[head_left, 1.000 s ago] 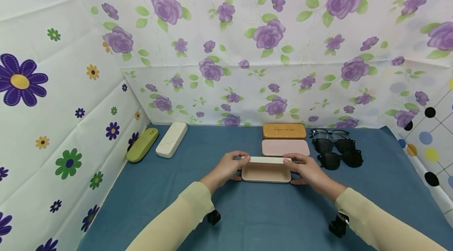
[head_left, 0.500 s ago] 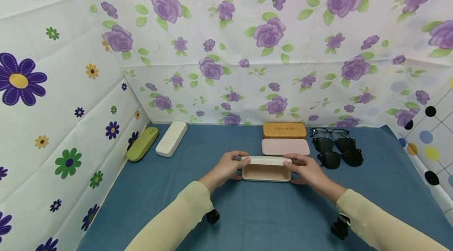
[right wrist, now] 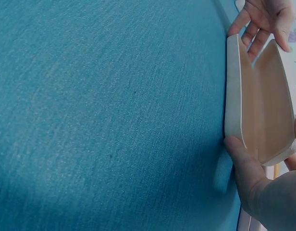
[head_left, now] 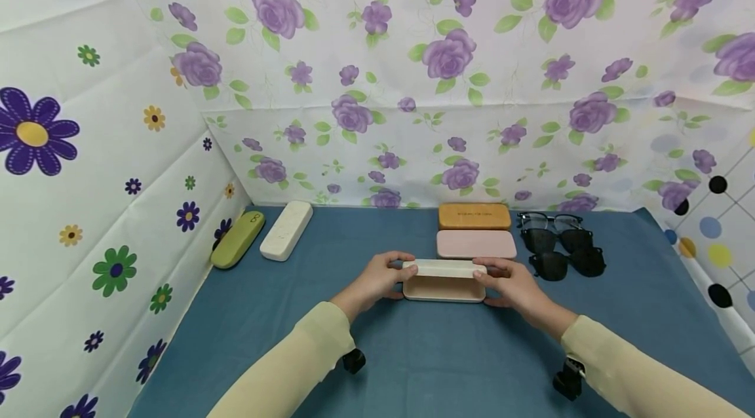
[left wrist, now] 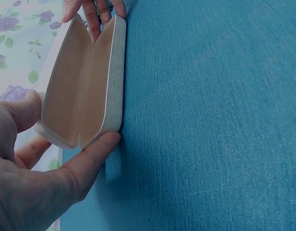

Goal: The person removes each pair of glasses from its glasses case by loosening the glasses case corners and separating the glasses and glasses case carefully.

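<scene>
A white glasses case [head_left: 444,269] with a tan lining stands on the cloth in front of me, its lid partly raised. My left hand [head_left: 379,279] holds its left end, thumb on the lid's edge and a finger at the base. At the right end my right hand [head_left: 516,287] grips it the same way. In both wrist views the lining [left wrist: 76,91] is visible with nothing lying in it. The left wrist view shows the left hand [left wrist: 47,178] close to the case; the right wrist view shows the right hand [right wrist: 268,192] at the opposite end.
Behind the case lie a pink glasses case [head_left: 475,244] and an orange one [head_left: 474,216]. To their right are clear eyeglasses [head_left: 550,223] and two dark sunglasses [head_left: 567,265]. A green case [head_left: 237,240] and another white case [head_left: 286,231] lie at the back left.
The lid of the white glasses case has tipped slightly forward and down, so less of the lining shows in the head view. Both hands stay at its ends.
</scene>
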### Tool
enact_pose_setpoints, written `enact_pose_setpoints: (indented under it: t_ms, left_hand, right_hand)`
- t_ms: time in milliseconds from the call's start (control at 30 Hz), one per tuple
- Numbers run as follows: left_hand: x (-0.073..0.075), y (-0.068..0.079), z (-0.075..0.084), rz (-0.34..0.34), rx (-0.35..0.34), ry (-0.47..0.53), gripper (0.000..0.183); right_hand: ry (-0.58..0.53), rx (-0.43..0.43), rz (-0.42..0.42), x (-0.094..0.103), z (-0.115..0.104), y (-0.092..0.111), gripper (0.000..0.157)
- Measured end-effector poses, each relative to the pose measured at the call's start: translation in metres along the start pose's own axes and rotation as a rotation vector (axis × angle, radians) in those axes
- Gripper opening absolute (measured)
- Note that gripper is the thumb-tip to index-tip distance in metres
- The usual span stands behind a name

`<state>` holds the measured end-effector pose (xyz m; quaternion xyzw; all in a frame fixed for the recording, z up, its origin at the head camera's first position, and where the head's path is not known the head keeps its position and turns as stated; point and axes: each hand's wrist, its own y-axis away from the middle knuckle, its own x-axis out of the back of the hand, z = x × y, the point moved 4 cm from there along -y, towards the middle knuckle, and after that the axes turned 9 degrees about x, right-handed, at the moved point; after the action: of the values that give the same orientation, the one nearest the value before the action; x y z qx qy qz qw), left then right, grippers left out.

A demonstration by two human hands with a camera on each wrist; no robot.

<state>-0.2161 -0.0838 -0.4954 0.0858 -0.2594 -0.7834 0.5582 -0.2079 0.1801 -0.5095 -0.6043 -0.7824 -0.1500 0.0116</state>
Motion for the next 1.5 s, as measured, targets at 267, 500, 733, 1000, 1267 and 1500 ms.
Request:
enact_pose_setpoints:
  t_ms: [267, 500, 733, 1000, 1267, 1500]
  left_hand:
    - [0.001, -0.004, -0.002, 0.01, 0.004, -0.011, 0.046]
    - [0.001, -0.004, -0.004, 0.004, 0.006, -0.008, 0.046]
    - [0.001, -0.003, -0.005, 0.003, 0.004, -0.035, 0.044]
    - [0.001, -0.002, -0.006, 0.027, -0.012, -0.083, 0.038]
    - [0.002, -0.003, -0.009, 0.091, -0.047, -0.095, 0.029]
    - [0.001, -0.003, -0.006, 0.098, -0.03, -0.093, 0.031]
  right_hand:
    - [-0.004, -0.008, -0.005, 0.001, 0.004, -0.001, 0.057]
    - [0.006, 0.004, 0.0, 0.001, 0.005, 0.0, 0.06]
    - [0.002, 0.006, -0.002, 0.001, 0.007, 0.002, 0.059]
    - [0.062, 0.004, 0.011, 0.001, 0.009, 0.003, 0.051]
    - [0.163, 0.036, 0.036, 0.001, 0.013, 0.002, 0.041]
    - [0.159, 0.033, 0.041, 0.001, 0.012, 0.001, 0.041]
